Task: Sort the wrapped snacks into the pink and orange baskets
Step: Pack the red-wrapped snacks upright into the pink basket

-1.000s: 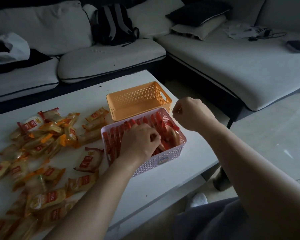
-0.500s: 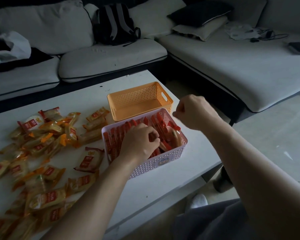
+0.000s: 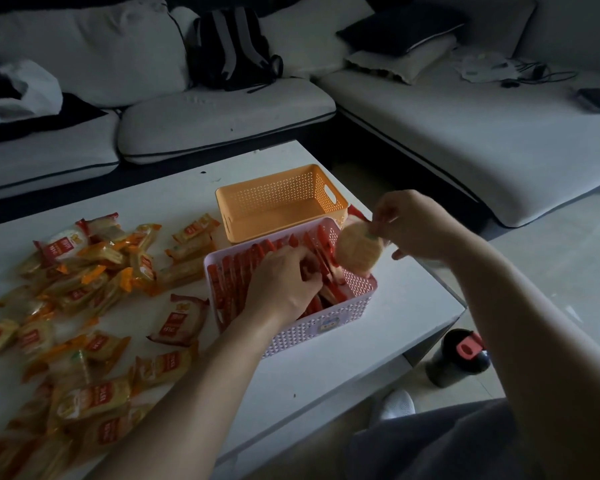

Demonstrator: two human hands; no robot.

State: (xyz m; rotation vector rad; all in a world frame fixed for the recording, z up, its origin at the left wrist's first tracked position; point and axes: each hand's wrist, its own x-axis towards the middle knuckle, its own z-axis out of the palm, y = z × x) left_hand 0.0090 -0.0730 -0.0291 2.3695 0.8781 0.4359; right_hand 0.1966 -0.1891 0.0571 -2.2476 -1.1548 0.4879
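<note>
The right hand [image 3: 420, 226] holds the round wrapped snack [image 3: 359, 249] by the edge of its wrapper. Its fingers [image 3: 383, 216] are pinched together on the seam, and the disc hangs down and to the left of them, its flat face turned toward the camera. It hangs over the far right corner of the pink basket [image 3: 326, 327], above the rim and not yet inside.

The left hand [image 3: 284, 282] is down in that basket, with its fingers [image 3: 309, 268] bent among the red-wrapped packets [image 3: 243, 268], which stand on edge in a row. I cannot tell whether they pinch one packet or only press the row back. The open slot seems to lie to the right of the left fingers and almost straight beneath the hanging snack, so the right hand is the nearer one.

The move probably needs the disc tipped edge-down, parallel to the standing packets, then lowered. The orange basket [image 3: 278, 199] sits beyond both hands and looks empty. Loose snacks [image 3: 84, 271] lie on the counter [image 3: 326, 375], well to the left of the left fingers.
</note>
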